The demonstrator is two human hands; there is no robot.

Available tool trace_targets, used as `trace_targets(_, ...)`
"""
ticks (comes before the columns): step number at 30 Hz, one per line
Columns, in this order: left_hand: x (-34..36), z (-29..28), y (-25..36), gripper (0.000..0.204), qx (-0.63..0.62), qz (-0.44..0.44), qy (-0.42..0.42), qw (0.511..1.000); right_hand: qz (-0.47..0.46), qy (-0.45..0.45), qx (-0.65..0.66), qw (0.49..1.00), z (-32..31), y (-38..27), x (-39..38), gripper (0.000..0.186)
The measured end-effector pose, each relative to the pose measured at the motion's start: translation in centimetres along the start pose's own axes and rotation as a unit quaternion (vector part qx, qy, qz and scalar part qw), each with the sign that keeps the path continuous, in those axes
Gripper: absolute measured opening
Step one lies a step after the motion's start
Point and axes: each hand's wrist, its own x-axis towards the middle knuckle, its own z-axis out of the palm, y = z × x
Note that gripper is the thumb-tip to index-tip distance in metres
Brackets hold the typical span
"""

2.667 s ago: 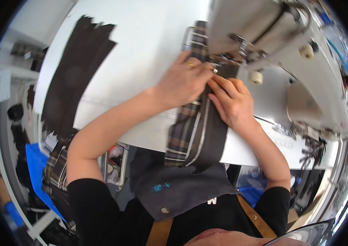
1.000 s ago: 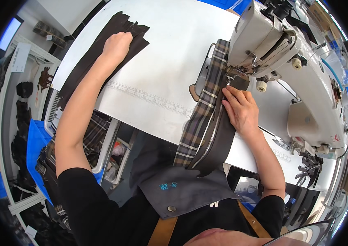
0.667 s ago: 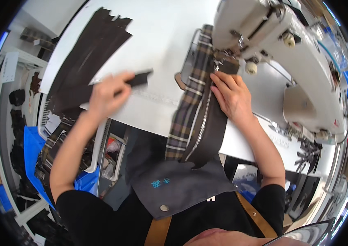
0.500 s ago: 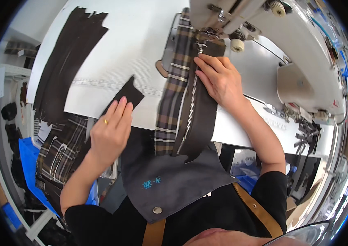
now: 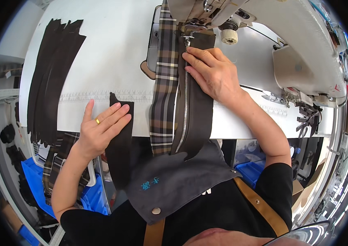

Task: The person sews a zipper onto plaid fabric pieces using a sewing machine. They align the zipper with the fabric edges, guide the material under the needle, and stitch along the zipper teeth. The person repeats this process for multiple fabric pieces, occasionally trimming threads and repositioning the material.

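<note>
A dark brown fabric panel with a metal zipper (image 5: pixel 186 94) lies lengthwise under the head of a sewing machine (image 5: pixel 194 26), its slider close to the presser foot. Plaid fabric (image 5: pixel 165 90) runs along the panel's left side. My right hand (image 5: pixel 215 74) is on the zipper just below the slider, fingertips drawn together and pressing against the teeth. Further left, my left hand (image 5: pixel 102 127) lies with fingers stretched and thumb apart on a separate dark fabric strip (image 5: pixel 120 151), which hangs over the table's front edge toward my apron (image 5: pixel 178 176).
A stack of dark fabric strips (image 5: pixel 53 78) lies on the white table (image 5: pixel 104 53) at left. A ruler scale (image 5: pixel 139 97) crosses the tabletop. Blue bins (image 5: pixel 94 197) and more plaid fabric (image 5: pixel 55 164) sit below left. Dark ribbon-like scraps (image 5: pixel 306 117) hang at right.
My left hand has moved a little left and down; the dark strip beneath it has turned more upright. The view has shifted. My right hand stays on the zipper near the slider.
</note>
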Motion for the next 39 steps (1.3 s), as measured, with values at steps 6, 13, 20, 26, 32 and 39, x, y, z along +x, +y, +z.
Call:
trace_targets(6,8.1,-1.8,-0.4,0.038,-0.141,-0.104,0.163,0.971,0.001,0.004,-0.006,1.0,0.2,0.0,-0.3,0.025)
trace_targets(13,14.7,3.7,-2.5,0.035,0.007,0.035,0.132,0.991,0.007,0.006,0.005,1.0,0.1,-0.3,0.1,0.029)
trace_targets(20,15.4,4.2,-3.7,0.032,0.005,0.06,0.106,0.993,0.019,-0.01,0.018,1.0,0.0,0.0,-0.1,0.03)
trace_targets(26,15.6,4.6,-3.5,0.029,-0.005,0.054,0.136,0.989,0.025,-0.02,0.021,0.999,-0.2,-0.1,0.0,0.03)
trace_targets(32,15.9,4.8,-3.6,0.028,-0.032,0.047,0.155,0.986,0.027,-0.024,0.025,0.999,-0.2,0.0,0.0,0.031)
trace_targets(39,15.8,4.7,-3.9,0.033,-0.043,0.042,0.127,0.99,0.027,-0.021,0.028,0.999,-0.1,0.0,0.0,0.032)
